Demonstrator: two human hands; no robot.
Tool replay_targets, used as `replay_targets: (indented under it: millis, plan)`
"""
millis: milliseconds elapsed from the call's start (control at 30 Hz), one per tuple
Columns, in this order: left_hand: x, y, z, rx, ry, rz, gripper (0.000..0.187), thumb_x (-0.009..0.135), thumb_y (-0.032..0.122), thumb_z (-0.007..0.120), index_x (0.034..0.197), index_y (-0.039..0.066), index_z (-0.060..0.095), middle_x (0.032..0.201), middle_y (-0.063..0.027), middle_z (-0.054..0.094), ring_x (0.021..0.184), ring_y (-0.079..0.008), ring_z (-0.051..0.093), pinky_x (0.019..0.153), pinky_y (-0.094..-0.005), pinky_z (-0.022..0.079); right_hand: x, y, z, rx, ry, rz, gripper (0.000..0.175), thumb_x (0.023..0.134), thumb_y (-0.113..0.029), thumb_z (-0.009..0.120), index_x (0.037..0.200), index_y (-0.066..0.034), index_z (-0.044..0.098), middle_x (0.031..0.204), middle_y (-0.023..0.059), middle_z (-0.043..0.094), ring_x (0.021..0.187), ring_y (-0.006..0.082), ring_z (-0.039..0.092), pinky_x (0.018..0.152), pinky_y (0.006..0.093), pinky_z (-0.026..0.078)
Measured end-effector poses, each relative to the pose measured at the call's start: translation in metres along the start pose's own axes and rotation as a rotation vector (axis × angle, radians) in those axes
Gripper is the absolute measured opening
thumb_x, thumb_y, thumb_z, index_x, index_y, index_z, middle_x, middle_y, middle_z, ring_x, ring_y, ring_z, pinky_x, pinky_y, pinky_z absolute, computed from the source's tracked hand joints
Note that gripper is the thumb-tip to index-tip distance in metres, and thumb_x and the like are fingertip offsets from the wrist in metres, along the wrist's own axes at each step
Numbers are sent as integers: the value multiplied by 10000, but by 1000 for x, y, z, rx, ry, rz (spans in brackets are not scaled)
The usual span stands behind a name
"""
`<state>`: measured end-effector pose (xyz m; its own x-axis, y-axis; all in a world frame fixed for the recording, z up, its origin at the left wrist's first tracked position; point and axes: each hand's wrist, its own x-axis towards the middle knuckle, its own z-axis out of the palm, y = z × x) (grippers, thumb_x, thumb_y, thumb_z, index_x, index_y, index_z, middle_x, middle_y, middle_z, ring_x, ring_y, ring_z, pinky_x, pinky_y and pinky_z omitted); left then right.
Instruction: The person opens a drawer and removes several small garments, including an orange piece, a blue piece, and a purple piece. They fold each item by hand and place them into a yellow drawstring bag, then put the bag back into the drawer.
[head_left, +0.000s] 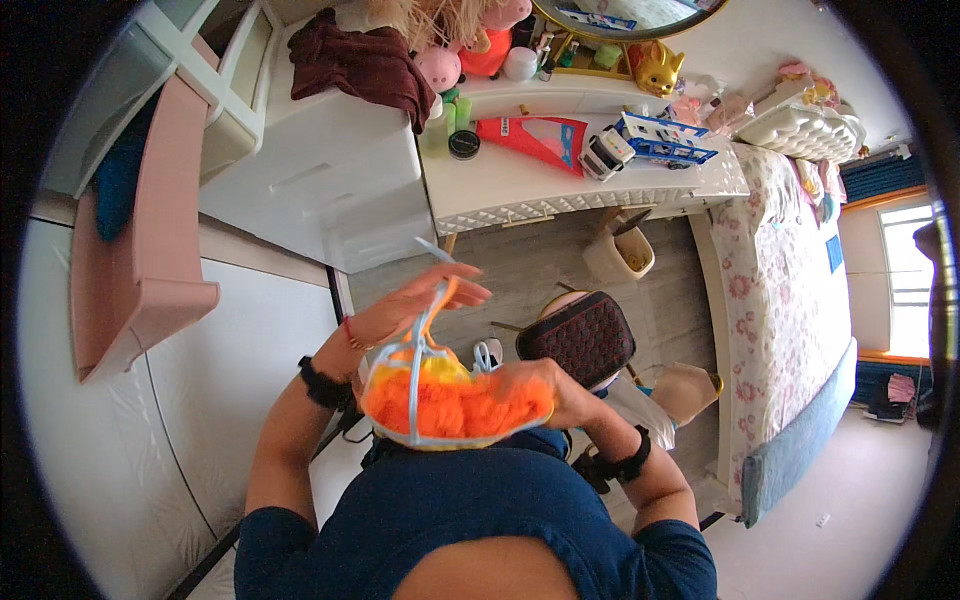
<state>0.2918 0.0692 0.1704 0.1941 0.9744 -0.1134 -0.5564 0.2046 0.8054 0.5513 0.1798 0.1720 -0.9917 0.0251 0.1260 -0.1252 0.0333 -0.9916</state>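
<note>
An orange fluffy fabric piece with yellow parts, pale blue edging and long ties is held in front of my waist. My right hand grips its right end, with some fingers hidden by the pile. My left hand is raised above its left side, blurred by motion. A pale blue and orange strap rises from the piece to the left fingers, and a pale loose end sticks out beyond them. A small tied loop stands up at the back edge.
Beyond the hands is a white dressing table with a toy truck. A stool bearing a dark quilted case and a waste bin stand on the floor. A bed lies right; a pink open drawer juts out left.
</note>
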Motion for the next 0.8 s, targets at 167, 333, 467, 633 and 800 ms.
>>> replay_targets:
  millis: [167,333,467,633,800]
  plan:
    - [11,-38,14,-354,-3,-102,570,969,469,533,1383,93,423,1334,-159,497,1221,-198,487,1007,-384,417,1,7,-7,571,513,113,636,751,-55,745,1333,-43,488,1309,105,577,1226,272,543,1051,396,418]
    - [11,-64,-6,176,-2,-405,404,985,464,523,1099,81,579,891,-30,578,768,-103,540,624,-274,442,8,6,-33,721,912,166,504,929,-67,592,1405,-50,428,1365,114,531,1256,265,526,1043,424,445]
    - [9,-69,-7,702,88,-353,309,1025,356,481,969,68,580,690,51,456,590,-63,407,528,-224,356,10,19,-54,917,1067,59,459,975,-156,566,1398,-44,428,1318,109,564,1152,251,600,947,408,523]
    - [-5,-62,13,546,271,-89,362,1023,293,478,804,26,588,737,12,484,671,-99,437,626,-260,374,3,32,-74,344,1171,14,454,931,-95,629,1348,-28,463,1273,87,585,1139,217,602,961,357,500]
    - [-6,-35,22,785,200,-173,343,1011,295,500,838,15,596,698,-15,535,649,-111,494,614,-299,407,6,19,-66,-474,1009,27,286,798,-70,747,1054,13,649,1031,108,679,1004,222,651,895,343,493]
